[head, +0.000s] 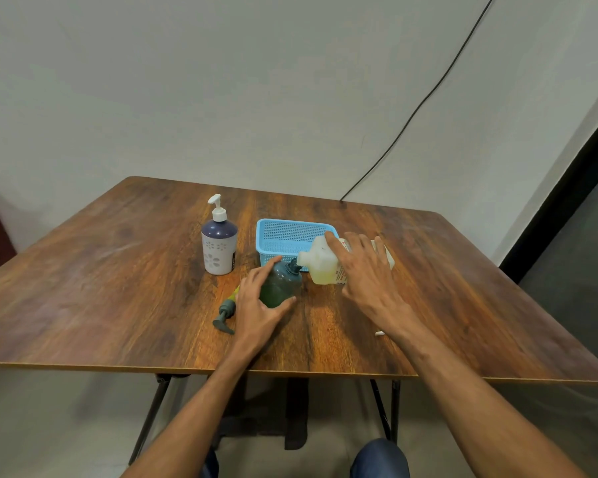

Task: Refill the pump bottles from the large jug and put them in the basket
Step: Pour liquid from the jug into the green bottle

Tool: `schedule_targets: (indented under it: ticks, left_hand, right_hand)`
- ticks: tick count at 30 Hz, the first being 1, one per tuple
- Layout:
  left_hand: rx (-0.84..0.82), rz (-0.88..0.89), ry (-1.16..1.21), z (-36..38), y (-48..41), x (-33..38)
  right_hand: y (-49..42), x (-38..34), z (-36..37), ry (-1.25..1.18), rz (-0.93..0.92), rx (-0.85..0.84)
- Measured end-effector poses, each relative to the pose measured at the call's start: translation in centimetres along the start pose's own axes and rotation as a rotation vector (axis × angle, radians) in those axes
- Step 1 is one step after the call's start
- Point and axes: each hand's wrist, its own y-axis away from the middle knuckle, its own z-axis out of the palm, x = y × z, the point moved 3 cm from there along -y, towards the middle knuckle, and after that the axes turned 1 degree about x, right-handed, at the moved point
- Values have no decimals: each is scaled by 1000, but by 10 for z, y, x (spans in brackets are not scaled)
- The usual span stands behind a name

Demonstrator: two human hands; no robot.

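2 hands pour from the jug into the open green bottle on the wooden table (118,270).

The left hand (256,305) wraps the green bottle (280,286), thumb on its near side and fingers round its far left side, holding it upright on the table with its neck uncovered. The right hand (363,270) grasps the large jug (325,262) from above, fingers spread over its top; the jug is tipped sideways so its spout sits just beside and slightly above the bottle's neck. Pale yellow liquid fills the jug's lower part. The green pump head (225,313) lies on the table just left of the left hand. The blue basket (283,236) stands directly behind bottle and jug. The 2nd pump bottle (219,243), white and purple with its pump fitted, stands upright left of the basket.
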Motion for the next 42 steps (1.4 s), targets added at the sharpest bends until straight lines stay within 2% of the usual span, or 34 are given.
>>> schedule_targets:
  ticks: [42]
  left_hand:
    - [14,-13,7,1,0,-6]
  right_hand:
    - [-2,-1,1,12,2,5]
